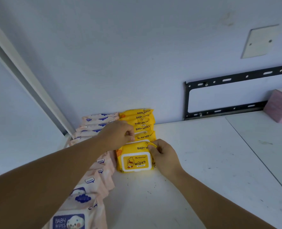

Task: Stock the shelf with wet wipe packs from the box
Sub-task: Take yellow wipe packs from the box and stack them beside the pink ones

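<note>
- Nearest the camera, at lower left, a pink baby wipes pack fronts a row of pink packs running away toward the wall along the left of the white shelf. At least nine show; the left forearm hides part of the row, so the exact count is unclear.
- Left hand reaches across the pink row, its fingers curled and pinched on the top left edge of the front yellow pack.
- Front yellow wipes pack stands on the shelf, leaning back against the yellow row, its white flip lid with a duck label facing the camera.
- Behind it, a row of yellow packs reaches to the wall; five "BABY WIPES" tops can be read, making six yellow packs in all.
- Right hand holds the pack's right side, fingers closed on its crimped top right corner.
- Handling, as a judgement: the pack looks soft and squashy, moderately light, with slick film. The stiff lid and side seams seem the surest places to grip.
- Further right, the shelf is mostly bare, with a black metal wall bracket behind it and one pink block at the far right edge.
- No box is in view.
</note>
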Tool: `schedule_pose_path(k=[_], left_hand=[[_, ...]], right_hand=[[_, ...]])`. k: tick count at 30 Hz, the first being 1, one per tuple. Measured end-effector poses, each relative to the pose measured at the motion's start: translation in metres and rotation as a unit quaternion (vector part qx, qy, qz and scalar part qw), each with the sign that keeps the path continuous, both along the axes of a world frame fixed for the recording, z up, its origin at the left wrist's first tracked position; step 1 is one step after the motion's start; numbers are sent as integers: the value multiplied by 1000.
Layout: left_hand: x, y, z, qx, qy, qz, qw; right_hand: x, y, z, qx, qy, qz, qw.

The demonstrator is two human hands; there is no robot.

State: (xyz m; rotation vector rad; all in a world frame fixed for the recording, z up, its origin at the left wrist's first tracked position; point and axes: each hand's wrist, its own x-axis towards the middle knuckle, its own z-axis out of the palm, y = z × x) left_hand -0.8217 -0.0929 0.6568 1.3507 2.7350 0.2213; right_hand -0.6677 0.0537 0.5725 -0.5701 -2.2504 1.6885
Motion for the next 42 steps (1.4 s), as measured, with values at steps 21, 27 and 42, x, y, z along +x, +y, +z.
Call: schedule_pose_path(k=[21,27,42], left_hand=[[129,-34,11,78,-71,-15,994],[205,-58,-4,104,-139,-52,983],[426,-112,-25,58,-256,-176,949]], right_hand=[[94,11,33,88,-10,-83,993],[188,-38,37,74,-12,-110,991],[476,-120,62,198,-158,-92,963]])
